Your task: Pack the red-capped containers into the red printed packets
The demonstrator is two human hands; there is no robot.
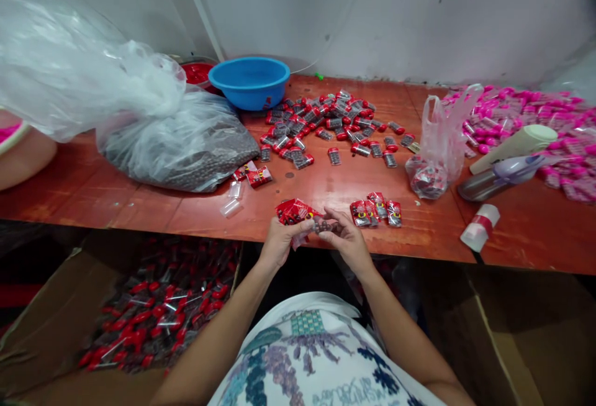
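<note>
My left hand [279, 241] and my right hand [347, 235] meet at the table's front edge. Between their fingertips is a small cluster of brown balls [322, 226], seemingly in clear plastic; both hands pinch it. Red printed sleeves [295, 210] fan out just beyond my left fingers; whether they are held or lie on the table, I cannot tell. Several red-labelled filled packs [376, 209] lie right of my right hand. To the left are empty clear tubes [231, 208] and a stack of red printed labels [258, 176].
A large clear bag of brown balls [186, 151] rests on the left of the table [186, 210]. Behind are a blue basin [250, 83] and red-capped jars [326, 120]. Pink-capped jars [526, 114], a tied plastic bag [433, 151] and a bottle [503, 177] stand right. Below, a carton [56, 319] holds jars.
</note>
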